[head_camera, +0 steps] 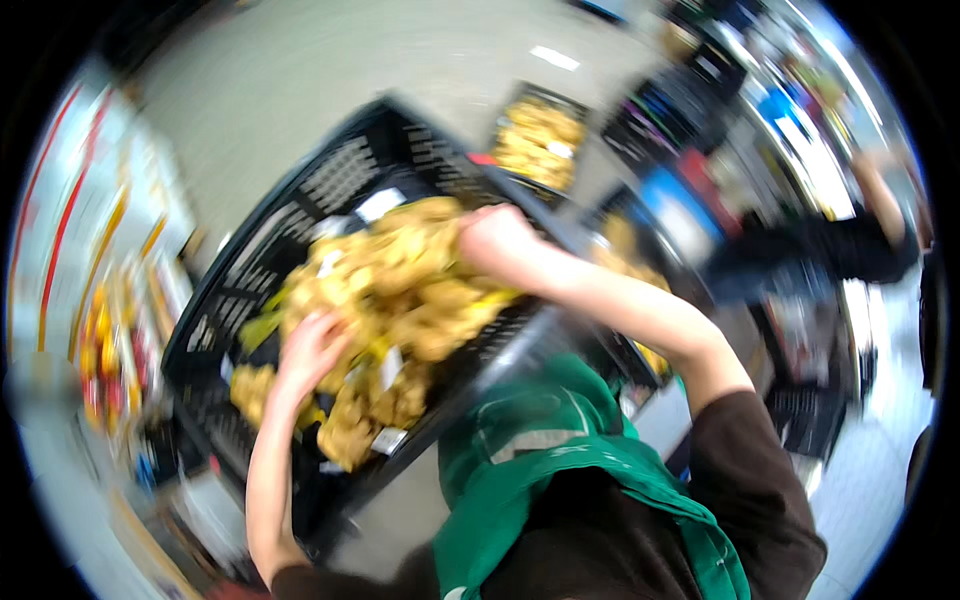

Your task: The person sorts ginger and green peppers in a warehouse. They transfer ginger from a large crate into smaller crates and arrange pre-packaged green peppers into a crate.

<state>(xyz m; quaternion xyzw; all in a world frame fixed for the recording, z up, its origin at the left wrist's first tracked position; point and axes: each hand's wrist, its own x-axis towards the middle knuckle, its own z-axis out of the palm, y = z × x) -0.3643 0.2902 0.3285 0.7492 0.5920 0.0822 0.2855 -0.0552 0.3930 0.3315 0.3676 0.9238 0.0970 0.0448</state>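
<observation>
A large black plastic crate [259, 259] stands right before me, with several net bags of potatoes [405, 262] heaped inside. White tags hang on some of the bags. My left hand [311, 352] rests against the near left side of the heap, fingers curled at a bag's netting. At the crate's right side, my right hand [499, 236] is closed like a fist at the edge of the heap. Motion blur hides whether either hand grips netting. A smaller bag of potatoes [352, 427] lies at the crate's near corner.
Another black crate of potatoes [540, 139] sits on the floor beyond. More crates [667, 112] are stacked to the right, where a person in dark clothing [817, 247] reaches toward lit shelving. Shelves with packaged goods [112, 345] line the left.
</observation>
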